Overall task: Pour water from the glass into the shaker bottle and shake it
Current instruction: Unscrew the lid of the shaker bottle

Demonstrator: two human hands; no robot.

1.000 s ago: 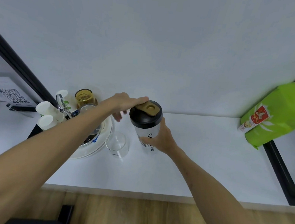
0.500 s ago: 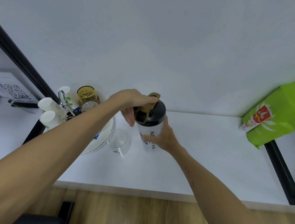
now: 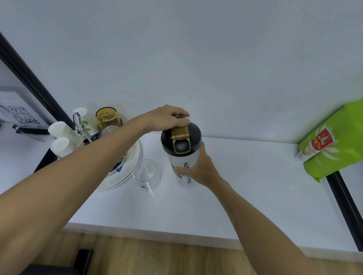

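The shaker bottle [image 3: 182, 159] stands upright on the white table [image 3: 248, 191], held between both hands. The right hand [image 3: 197, 169] wraps its fingers and thumb round the pale lower body of the bottle, just under the black lid [image 3: 194, 138]. The left hand [image 3: 167, 118] sits on top, fingers curled over the far end of the gold flip cap [image 3: 179, 135] — the cap is swung back, and the dark spout opening shows on the near side of the lid. Just left of the right hand and below the left forearm stands the clear glass [image 3: 146, 176], upright and apart from the bottle; whether any water is in it cannot be told. Under the left forearm lie stacked white plates [image 3: 129, 165], with white cups [image 3: 63, 138] and an amber jar [image 3: 107, 117] beyond them. Far to the right of the right hand, well apart, a green bag [image 3: 347, 141] leans at the table's edge.
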